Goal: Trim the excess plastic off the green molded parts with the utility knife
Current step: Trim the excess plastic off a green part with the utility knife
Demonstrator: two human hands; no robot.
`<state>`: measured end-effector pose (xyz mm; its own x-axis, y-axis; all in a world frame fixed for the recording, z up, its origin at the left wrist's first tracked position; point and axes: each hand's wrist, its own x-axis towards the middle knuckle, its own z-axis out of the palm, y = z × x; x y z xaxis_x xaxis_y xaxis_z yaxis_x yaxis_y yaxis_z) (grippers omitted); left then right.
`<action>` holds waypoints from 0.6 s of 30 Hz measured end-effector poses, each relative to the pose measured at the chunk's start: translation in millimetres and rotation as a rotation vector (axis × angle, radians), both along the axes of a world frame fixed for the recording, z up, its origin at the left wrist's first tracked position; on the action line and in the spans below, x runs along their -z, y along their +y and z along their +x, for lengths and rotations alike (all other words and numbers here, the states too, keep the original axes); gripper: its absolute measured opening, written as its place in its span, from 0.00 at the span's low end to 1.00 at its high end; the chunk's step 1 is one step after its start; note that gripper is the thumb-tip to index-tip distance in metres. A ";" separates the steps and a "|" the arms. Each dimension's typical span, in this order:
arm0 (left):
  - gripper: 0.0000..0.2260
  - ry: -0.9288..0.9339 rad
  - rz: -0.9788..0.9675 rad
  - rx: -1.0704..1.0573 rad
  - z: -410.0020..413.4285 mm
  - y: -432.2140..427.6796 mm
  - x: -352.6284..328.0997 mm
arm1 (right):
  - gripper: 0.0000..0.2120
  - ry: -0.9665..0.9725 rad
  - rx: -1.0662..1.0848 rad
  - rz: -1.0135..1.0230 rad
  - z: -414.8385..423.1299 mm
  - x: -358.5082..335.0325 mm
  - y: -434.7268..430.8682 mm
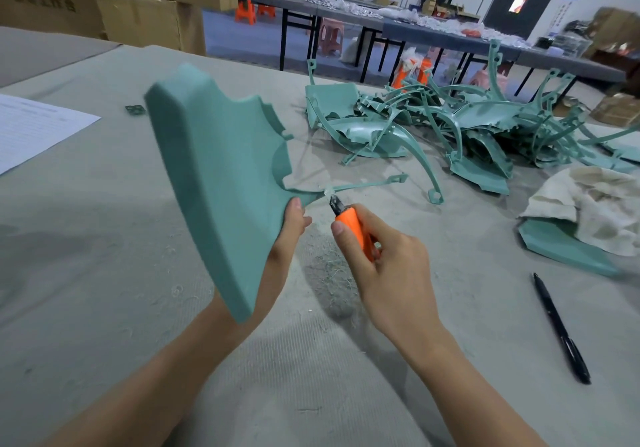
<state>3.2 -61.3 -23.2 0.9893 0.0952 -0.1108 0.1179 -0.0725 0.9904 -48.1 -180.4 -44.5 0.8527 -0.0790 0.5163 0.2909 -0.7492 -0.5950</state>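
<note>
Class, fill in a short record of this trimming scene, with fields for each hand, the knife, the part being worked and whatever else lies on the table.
Left hand: grips the green molded part by its edge, lifted off the table
Right hand: grips the orange utility knife
Blade: at the joint where a thin runner strip leaves the part
Pile: more green parts heaped beyond the hands
Other items: black pen, white cloth, printed sheet
</note>
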 end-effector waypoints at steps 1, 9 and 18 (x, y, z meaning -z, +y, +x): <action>0.19 0.027 -0.074 0.002 0.1 -0.4 1.4 | 0.19 0.000 0.037 -0.016 1.7 0.3 -2.5; 0.19 0.147 -0.150 0.041 -5.1 13.2 -0.2 | 0.19 -0.019 0.313 -0.152 14.5 -0.6 -32.3; 0.12 -0.215 0.178 0.075 -34.3 26.4 6.8 | 0.17 0.131 -0.148 0.525 7.4 -7.1 -9.7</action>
<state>-31.2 -34.9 -30.0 0.9933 0.0197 0.1138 -0.1053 -0.2484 0.9629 -40.7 -190.2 -37.4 0.9287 -0.1716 0.3286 0.2687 -0.2993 -0.9156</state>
